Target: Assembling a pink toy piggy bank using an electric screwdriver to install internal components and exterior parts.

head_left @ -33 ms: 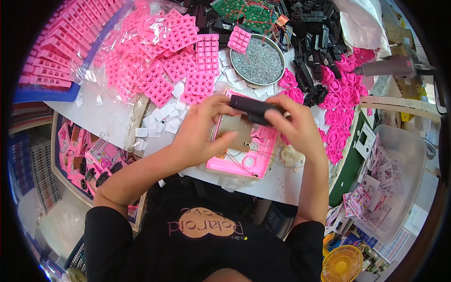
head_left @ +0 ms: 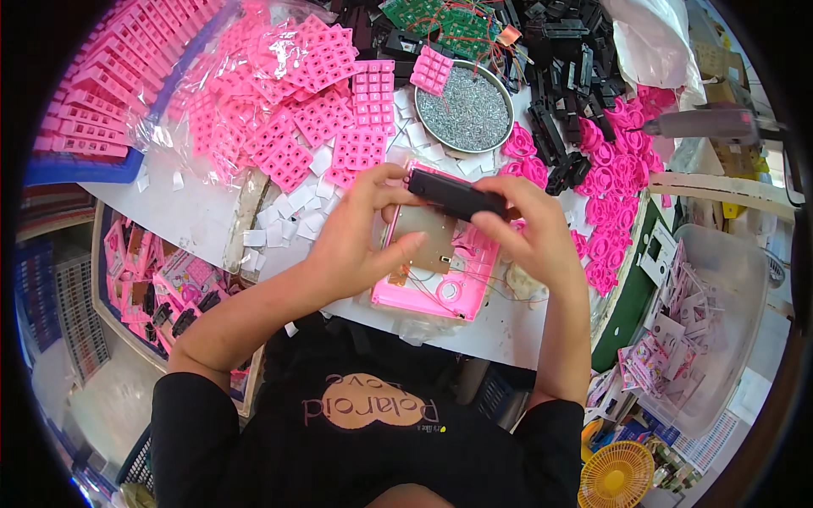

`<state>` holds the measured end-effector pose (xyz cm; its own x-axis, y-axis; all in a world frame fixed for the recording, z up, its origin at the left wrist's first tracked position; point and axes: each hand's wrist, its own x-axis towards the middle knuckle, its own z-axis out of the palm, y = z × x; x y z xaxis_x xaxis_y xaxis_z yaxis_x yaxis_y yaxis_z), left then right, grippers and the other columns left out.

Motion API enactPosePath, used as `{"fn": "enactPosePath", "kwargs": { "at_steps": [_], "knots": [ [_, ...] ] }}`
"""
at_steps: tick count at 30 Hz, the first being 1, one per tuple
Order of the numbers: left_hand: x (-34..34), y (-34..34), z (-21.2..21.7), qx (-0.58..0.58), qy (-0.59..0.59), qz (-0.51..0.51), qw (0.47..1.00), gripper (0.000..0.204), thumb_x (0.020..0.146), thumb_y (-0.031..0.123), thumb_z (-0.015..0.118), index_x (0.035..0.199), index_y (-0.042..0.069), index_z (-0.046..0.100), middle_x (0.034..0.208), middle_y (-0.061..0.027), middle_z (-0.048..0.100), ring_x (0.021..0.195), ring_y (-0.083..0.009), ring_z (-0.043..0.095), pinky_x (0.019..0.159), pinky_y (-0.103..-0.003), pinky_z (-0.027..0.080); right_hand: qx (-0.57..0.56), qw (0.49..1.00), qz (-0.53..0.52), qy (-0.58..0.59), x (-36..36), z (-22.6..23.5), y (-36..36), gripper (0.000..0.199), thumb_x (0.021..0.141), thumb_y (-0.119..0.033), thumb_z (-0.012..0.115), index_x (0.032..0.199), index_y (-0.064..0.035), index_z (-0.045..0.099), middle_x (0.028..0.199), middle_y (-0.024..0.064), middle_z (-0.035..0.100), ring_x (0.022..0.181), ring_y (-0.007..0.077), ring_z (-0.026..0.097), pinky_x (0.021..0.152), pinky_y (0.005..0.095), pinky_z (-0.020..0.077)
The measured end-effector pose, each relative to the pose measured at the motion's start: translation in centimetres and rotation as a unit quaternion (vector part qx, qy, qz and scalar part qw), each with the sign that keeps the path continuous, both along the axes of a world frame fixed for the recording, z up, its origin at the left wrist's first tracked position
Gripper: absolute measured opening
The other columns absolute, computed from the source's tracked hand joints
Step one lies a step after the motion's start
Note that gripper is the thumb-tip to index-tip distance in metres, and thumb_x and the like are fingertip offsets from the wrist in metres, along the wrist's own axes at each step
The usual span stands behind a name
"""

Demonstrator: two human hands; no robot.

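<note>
A long black plastic part point(head_left: 457, 196) lies tilted above a pink plastic casing point(head_left: 411, 296). My right hand point(head_left: 529, 220) grips its right end between thumb and fingers. My left hand point(head_left: 364, 233) is at the part's left end; its curled fingertips are partly hidden there, and its thumb stretches out, apart from the part. Inside the casing sit a brownish board point(head_left: 423, 233), thin wires and a round pink ring point(head_left: 449, 291). The black part covers the casing's upper area.
Pink keypads point(head_left: 360, 151) and white squares point(head_left: 288, 207) lie left. A round tray of small metal pieces point(head_left: 466, 110) stands behind, near green circuit boards point(head_left: 457, 30). Black parts point(head_left: 550, 135) and pink rings point(head_left: 605, 220) crowd the right, below a power screwdriver point(head_left: 703, 125).
The black part has turned so its long, flat face shows more, and it sits slightly lower. Both hands have shifted only a little with it.
</note>
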<state>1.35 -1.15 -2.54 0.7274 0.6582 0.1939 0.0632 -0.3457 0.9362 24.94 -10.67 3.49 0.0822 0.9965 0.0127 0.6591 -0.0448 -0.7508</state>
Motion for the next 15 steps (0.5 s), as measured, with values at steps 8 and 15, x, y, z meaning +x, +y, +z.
{"fn": "enactPosePath", "kwargs": {
  "at_steps": [8, 15],
  "knots": [
    [-0.6, 0.6, -0.1, 0.217, -0.002, -0.049, 0.975, 0.045, 0.068, 0.008, 0.083, 0.109, 0.008, 0.064, 0.111, -0.0075, 0.068, 0.093, -0.0285, 0.063, 0.086, -0.039, 0.046, 0.139, 0.985, -0.006, -0.107, -2.9, -2.7, -4.7, 0.049, 0.062, -0.001, 0.081, 0.108, -0.0056, 0.064, 0.113, 0.0133, 0.066, 0.097, 0.0342, 0.062, 0.082, 0.0417, 0.0513],
    [-0.6, 0.6, -0.5, 0.236, -0.015, -0.053, 0.970, 0.045, 0.065, 0.011, 0.085, 0.104, 0.009, 0.064, 0.108, -0.0057, 0.068, 0.090, -0.0244, 0.063, 0.081, -0.039, 0.042, 0.112, 0.988, -0.056, -0.085, -3.6, -3.2, -5.0, 0.052, 0.065, 0.000, 0.081, 0.114, -0.0053, 0.063, 0.115, 0.0131, 0.067, 0.097, 0.0325, 0.062, 0.081, 0.0400, 0.0509]
  ]
}}
